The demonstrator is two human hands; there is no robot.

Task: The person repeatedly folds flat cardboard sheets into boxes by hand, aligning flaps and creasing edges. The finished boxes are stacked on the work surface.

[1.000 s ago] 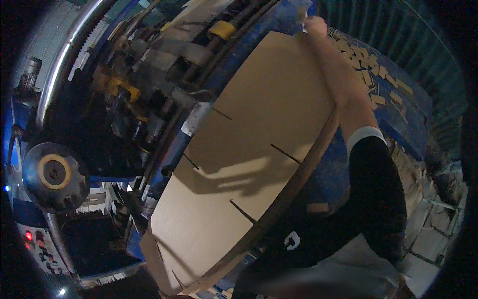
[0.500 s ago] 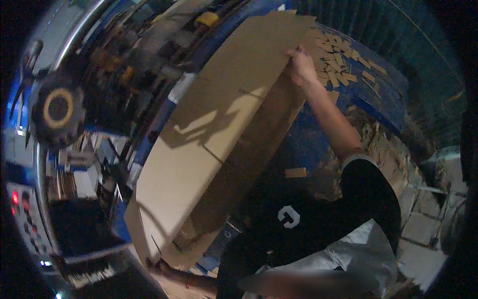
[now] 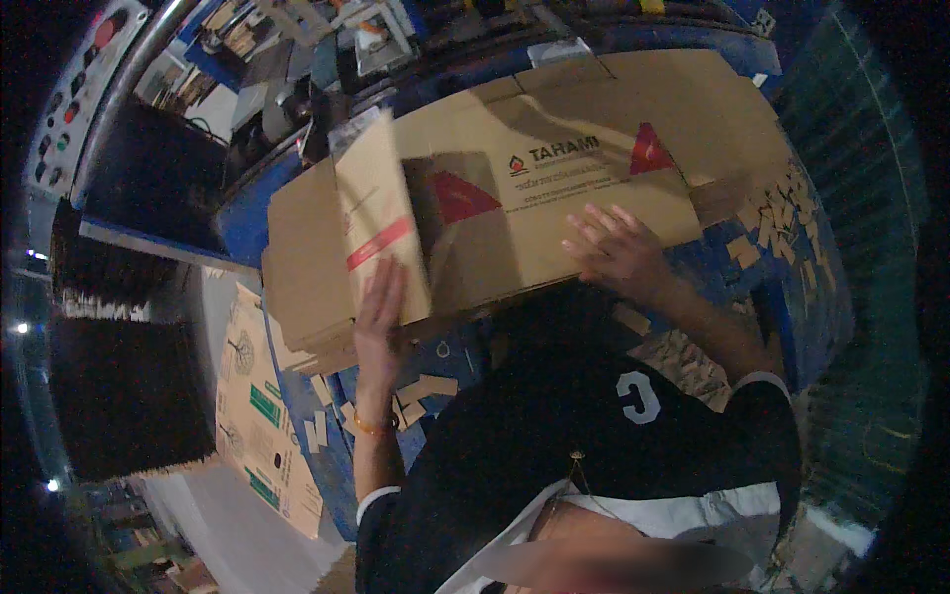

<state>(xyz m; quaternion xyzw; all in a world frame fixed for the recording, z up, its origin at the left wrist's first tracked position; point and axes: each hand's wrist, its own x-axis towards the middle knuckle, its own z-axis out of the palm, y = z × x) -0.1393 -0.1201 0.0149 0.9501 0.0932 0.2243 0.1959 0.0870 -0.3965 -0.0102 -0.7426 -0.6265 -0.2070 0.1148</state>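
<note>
A large brown cardboard sheet (image 3: 554,228) with red shapes and dark print lies across the blue table in front of me. At its left end, a raised flap (image 3: 381,183) with a red stripe stands up from the printed panel. My left hand (image 3: 381,302) presses stretched fingers against the lower part of this flap; its thumb is hidden. On the near edge of the printed panel, my right hand (image 3: 621,252) lies with its fingers spread. More flat cardboard (image 3: 307,238) shows beneath and left of the sheet.
Small cardboard scraps (image 3: 787,223) lie on the table's right side, others (image 3: 426,391) near my left forearm. Machinery with a metal frame (image 3: 381,35) runs behind the table. A control panel (image 3: 74,104) stands far left, above dark bristles (image 3: 124,396). Green-printed cardboard (image 3: 262,406) leans lower left.
The cardboard I held tilted by both ends, plain side showing, now lies with print facing up. A flap stands at its left end. Both hands have moved onto it, and the view has turned.
</note>
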